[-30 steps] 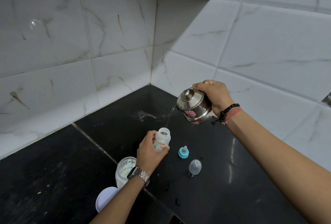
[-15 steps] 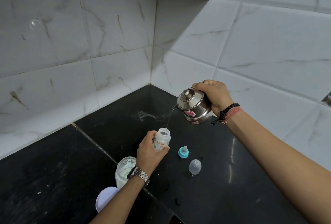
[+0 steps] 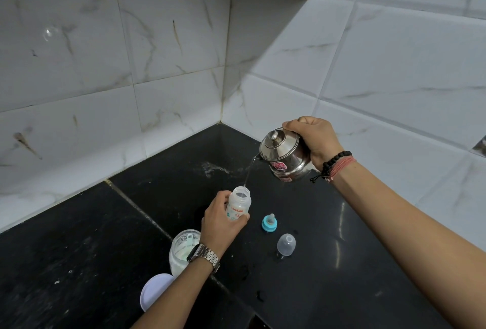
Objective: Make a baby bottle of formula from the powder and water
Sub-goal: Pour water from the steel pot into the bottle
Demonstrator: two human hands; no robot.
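Left hand (image 3: 219,224) wraps the bottle (image 3: 238,206), upright near the counter's (image 3: 342,249) back corner. Right hand (image 3: 314,139) grips the tilted kettle (image 3: 282,156) up and right of it, spout above the mouth, thin stream dropping in.

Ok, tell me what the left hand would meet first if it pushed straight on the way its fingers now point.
The left hand grips the baby bottle, fingers pointing right across the counter. Going straight on, it would probably meet the blue teat ring first, though depth is hard to judge from this one view.
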